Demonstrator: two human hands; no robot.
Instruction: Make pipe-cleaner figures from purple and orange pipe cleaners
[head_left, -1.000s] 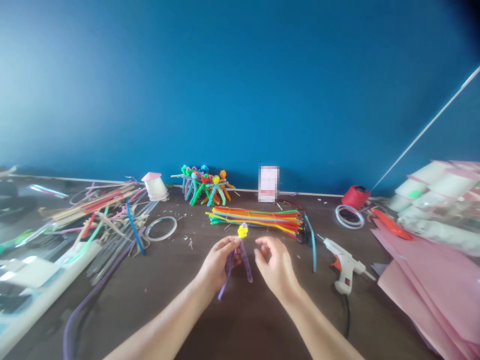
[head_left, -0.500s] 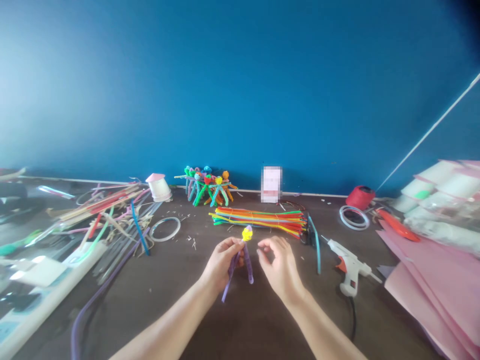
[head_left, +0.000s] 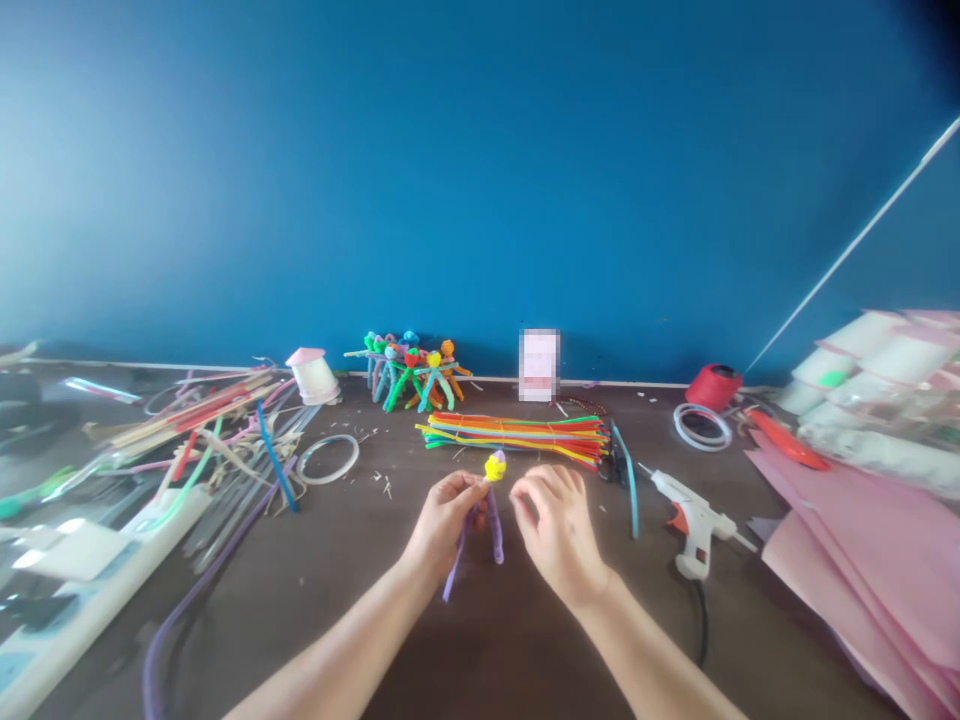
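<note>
Purple pipe-cleaner figure (head_left: 496,530) with a yellow wrapped head is in the left hand (head_left: 450,520), above the middle of the dark bench (head_left: 360,620). The fingers of this hand pinch it just below the head, and two purple lengths hang downward. The right hand (head_left: 559,525) is just beside the figure, not touching it, with its fingers curled and narrow (whether they grip some small piece, I cannot tell).

Beyond the hands lies a bundle of colourful pipe cleaners (head_left: 517,434), and behind it, near the blue wall (head_left: 480,200), stands a group of many-coloured figures (head_left: 433,375). A small white tower with pink roof (head_left: 315,380) is to their left. On the right side of the bench are a white glue gun (head_left: 697,520), a red spool of thread (head_left: 711,390) and pink sheets (head_left: 862,570). On the left side, loose pipe cleaners are in a messy heap, near a white power strip (head_left: 112,590).
</note>
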